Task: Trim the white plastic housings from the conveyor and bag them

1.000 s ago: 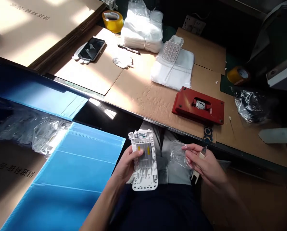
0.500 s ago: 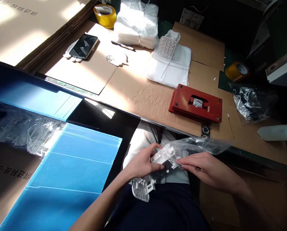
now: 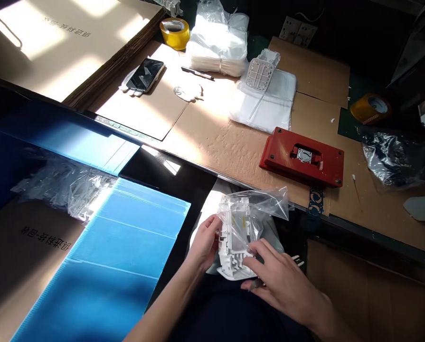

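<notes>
Over my lap is a white plastic housing, ribbed at its lower end, with clear plastic bag film draped over its upper part. My left hand grips the housing's left side, fingertips against its edge. On the other side, my right hand has bent fingers at the bag film and the housing's lower right. A slim metal tool is tucked in that hand; one end shows below the fingers and pale prongs stick out behind. Its exact kind is unclear.
On the cardboard-covered bench stand a red fixture, another white housing on flat bags, a phone and yellow tape. A blue corrugated panel lies left, beside bagged parts. A cotton swab lies right.
The housing has turned from slanting to nearly upright, with its ribbed end toward me. The bag now covers its upper part. My right hand has moved lower and closer; the view has shifted.
</notes>
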`<state>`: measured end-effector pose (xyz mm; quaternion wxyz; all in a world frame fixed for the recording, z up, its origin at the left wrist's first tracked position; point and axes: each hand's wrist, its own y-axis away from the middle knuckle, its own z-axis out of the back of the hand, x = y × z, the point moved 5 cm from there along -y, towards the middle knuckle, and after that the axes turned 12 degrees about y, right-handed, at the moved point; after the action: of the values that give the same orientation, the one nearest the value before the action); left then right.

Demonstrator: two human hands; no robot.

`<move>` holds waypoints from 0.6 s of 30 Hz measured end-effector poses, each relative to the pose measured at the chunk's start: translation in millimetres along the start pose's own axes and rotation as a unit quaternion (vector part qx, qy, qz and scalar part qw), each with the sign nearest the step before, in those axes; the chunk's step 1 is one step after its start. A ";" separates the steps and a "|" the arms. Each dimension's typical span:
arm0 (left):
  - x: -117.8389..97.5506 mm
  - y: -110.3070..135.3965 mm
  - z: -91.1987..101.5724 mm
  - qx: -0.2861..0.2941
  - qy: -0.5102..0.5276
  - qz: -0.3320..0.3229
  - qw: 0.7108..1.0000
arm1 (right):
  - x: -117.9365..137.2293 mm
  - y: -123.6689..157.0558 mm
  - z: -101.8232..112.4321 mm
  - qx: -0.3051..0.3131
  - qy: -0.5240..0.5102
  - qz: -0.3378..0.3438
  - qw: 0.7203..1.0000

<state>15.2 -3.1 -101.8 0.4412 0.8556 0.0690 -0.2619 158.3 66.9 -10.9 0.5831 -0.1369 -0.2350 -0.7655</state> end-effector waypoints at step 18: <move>-23.9 80.6 -44.3 0.239 -0.300 -0.045 0.922 | -58.7 0.0 -34.4 -0.188 -0.445 -0.277 0.830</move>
<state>40.1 -13.8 -10.7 0.2116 0.8129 -0.0932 -0.5345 177.2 97.7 -68.6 0.1417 -0.4991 -0.3488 -0.7805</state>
